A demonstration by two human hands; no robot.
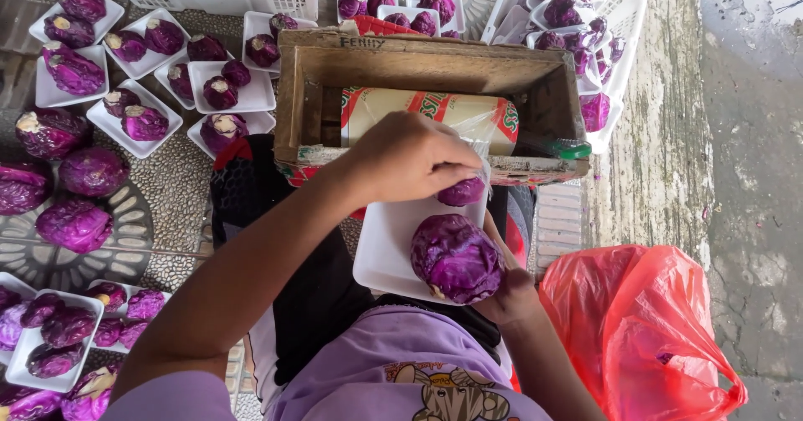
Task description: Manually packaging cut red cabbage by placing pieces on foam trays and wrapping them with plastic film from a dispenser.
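A white foam tray (385, 249) rests over my lap with a large red cabbage (456, 258) on it and a smaller one (462, 192) at its far edge. My left hand (410, 157) is closed over the small cabbage and pinches a sheet of clear plastic film (477, 128) that comes off a roll (427, 113) in a wooden crate (301, 94). My right hand (510, 295) grips the tray's near right corner from below, mostly hidden by the tray and the big cabbage.
Several foam trays with red cabbages (138, 115) lie at upper left, and loose cabbages (75, 224) sit on the patterned floor at left. White plastic crates (619, 19) stand behind. A red plastic bag (648, 329) is at lower right, beside a concrete strip.
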